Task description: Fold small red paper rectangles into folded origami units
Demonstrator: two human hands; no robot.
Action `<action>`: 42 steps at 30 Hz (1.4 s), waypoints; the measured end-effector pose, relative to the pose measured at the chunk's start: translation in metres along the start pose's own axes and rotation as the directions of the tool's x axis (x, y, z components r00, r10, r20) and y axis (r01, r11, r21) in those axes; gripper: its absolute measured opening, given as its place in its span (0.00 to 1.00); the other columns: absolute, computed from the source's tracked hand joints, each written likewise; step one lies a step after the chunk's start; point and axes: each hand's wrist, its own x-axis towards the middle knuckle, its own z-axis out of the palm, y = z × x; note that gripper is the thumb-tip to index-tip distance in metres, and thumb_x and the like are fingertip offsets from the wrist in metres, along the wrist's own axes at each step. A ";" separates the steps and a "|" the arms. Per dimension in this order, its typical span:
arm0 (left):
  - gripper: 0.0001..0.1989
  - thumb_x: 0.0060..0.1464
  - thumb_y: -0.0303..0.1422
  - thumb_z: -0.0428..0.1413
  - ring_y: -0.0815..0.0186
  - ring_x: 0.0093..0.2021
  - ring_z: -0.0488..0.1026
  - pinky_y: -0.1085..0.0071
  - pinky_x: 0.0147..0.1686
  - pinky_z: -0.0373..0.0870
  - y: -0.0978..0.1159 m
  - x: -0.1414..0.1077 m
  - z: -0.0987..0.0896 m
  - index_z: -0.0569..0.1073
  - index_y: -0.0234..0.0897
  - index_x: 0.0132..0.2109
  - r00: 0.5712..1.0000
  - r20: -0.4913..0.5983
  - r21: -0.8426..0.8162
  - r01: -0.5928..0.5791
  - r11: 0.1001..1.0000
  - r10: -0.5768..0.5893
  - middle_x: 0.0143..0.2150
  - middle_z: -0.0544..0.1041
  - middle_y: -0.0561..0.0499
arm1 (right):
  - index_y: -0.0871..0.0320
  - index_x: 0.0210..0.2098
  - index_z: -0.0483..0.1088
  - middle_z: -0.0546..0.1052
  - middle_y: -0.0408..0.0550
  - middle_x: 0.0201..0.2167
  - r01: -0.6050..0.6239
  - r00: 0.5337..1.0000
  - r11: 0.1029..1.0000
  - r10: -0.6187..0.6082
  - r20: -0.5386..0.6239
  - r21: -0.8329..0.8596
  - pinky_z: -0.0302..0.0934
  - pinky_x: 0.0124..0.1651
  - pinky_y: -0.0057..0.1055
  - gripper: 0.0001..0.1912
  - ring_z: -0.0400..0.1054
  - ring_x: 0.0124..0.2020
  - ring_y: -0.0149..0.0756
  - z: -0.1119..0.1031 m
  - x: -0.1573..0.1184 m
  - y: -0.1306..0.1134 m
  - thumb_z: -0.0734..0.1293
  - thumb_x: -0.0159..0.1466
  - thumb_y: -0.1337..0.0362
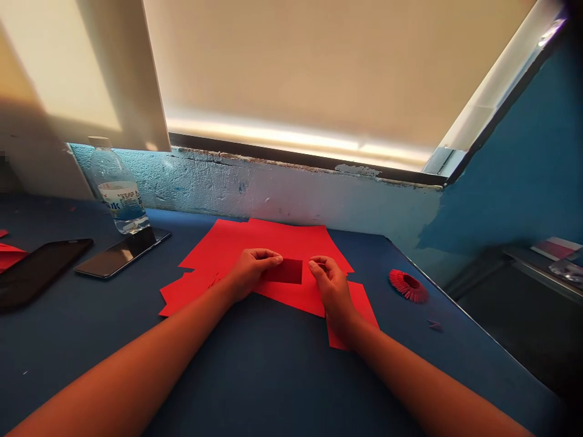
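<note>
Currently, I observe the dark red paper piece (pixel 290 272) over the red sheets (pixel 223 246), pinched at its left end by the thumb and fingers of the left hand (pixel 249 273). The right hand (pixel 334 288) is positioned just beside its right edge, not touching; its fingers are curled, and I cannot tell whether the tips meet. Handling, in my judgement: very light, fairly stiff at this length, not slippery, easily creased. Take hold at edges or corners with a light pinch, leaving the middle free. The sheets overlap on the blue table (pixel 237 376). To their right I note a fringed red paper ring (pixel 404 286); to their left, a phone (pixel 121 255) with a plastic bottle (pixel 121 194) standing behind it
</note>
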 end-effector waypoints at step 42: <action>0.14 0.44 0.42 0.60 0.62 0.32 0.72 0.71 0.30 0.65 0.008 -0.007 0.008 0.78 0.34 0.31 0.987 0.163 0.373 -0.058 0.926 -0.003 0.30 0.77 0.48 | 0.56 0.25 0.70 0.73 0.44 0.28 0.069 0.985 0.994 -0.054 0.163 -0.087 0.57 0.32 0.30 0.08 0.66 0.30 0.35 0.004 -0.002 -0.010 0.64 0.58 0.61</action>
